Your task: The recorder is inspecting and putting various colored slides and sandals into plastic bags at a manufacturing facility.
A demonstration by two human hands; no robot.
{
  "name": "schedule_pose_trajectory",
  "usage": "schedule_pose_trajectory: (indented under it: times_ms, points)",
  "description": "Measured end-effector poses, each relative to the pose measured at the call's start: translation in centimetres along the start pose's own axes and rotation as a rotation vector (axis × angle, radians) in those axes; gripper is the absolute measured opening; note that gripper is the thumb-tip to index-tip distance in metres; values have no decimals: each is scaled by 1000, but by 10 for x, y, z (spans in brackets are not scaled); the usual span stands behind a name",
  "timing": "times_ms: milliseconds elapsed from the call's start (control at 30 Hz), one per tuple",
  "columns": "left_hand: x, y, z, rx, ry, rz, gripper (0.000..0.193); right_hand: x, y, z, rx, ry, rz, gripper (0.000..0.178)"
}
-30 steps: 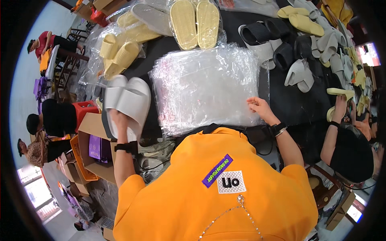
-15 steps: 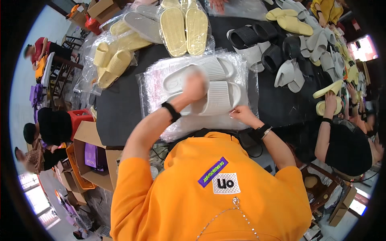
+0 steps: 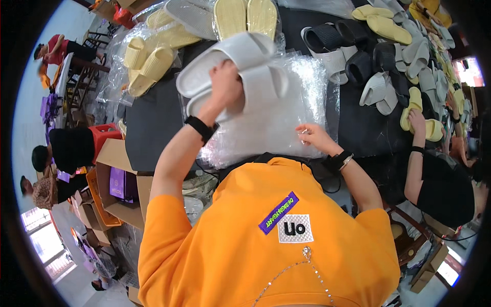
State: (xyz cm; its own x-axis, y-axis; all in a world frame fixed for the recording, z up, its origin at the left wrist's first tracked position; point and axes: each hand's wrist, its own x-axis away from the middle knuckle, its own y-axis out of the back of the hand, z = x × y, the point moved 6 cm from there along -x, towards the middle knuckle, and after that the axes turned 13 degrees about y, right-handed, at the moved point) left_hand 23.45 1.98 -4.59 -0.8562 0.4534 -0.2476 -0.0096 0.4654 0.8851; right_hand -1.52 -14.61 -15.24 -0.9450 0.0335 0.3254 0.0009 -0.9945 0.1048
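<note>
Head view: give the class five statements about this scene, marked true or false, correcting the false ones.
1. The left hand holds the light grey slippers. True.
2. The right hand holds a yellow slipper. False: the right hand holds no slipper.
3. The black slippers lie left of the clear plastic bags. False: the black slippers lie right.
4. A purple package stands in the open cardboard box. True.
5. The wearer's top is orange. True.
</note>
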Motion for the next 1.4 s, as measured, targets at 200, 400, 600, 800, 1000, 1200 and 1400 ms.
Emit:
schedule_pose_trajectory:
  times_ms: [200,400,600,800,1000,1200,1400]
  points:
    - [119,-50,9,93,-139,334,44,-15,27,-5,95,66,-178,28]
    - [143,-9,158,106,244,178,41,-11,28,-5,141,106,-187,27]
    - [110,85,184,-10,363,-192,36,-2,21,24,179,103,-162,30]
    - [47,68,47,207,-31,-89,32,13,6,26,188,105,-21,31]
    - [60,-82,-55,72,-149,364,31,27,-1,12,269,48,99,28]
    - [52,-97,-30,-14,-172,321,29,16,24,3,138,17,54,29]
    - [57,-78,2,-17,-129,280,30,14,25,-4,-133,-25,-46,26]
